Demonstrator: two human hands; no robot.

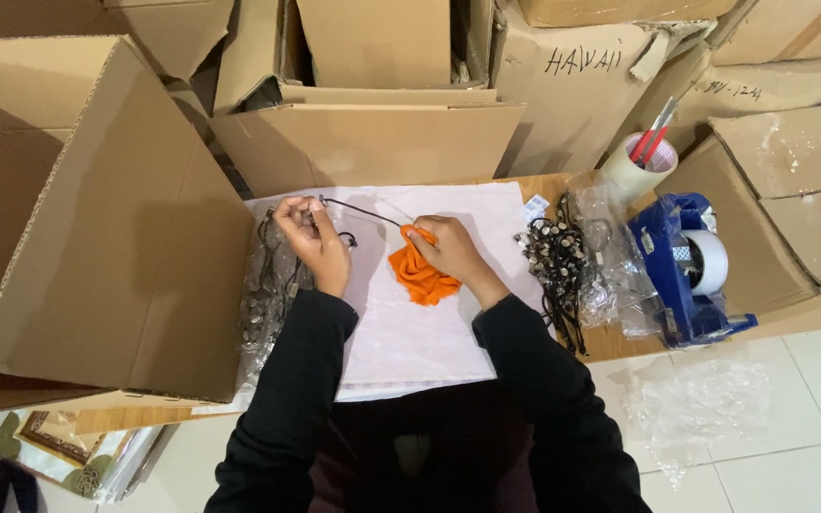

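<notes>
My left hand pinches one end of a thin black cord above a white sheet that lies on a low wooden board. My right hand grips an orange cloth and presses it around the cord's other end. The cord stretches between the two hands. A clear bag of dark cords with small metal pieces lies just left of my left hand. A loose heap of similar black cords with silvery pieces lies to the right of my right hand.
A large open cardboard box stands at the left, more boxes at the back and right. A blue tape dispenser, a tape roll holding red pens and crumpled clear plastic lie at right on white floor tiles.
</notes>
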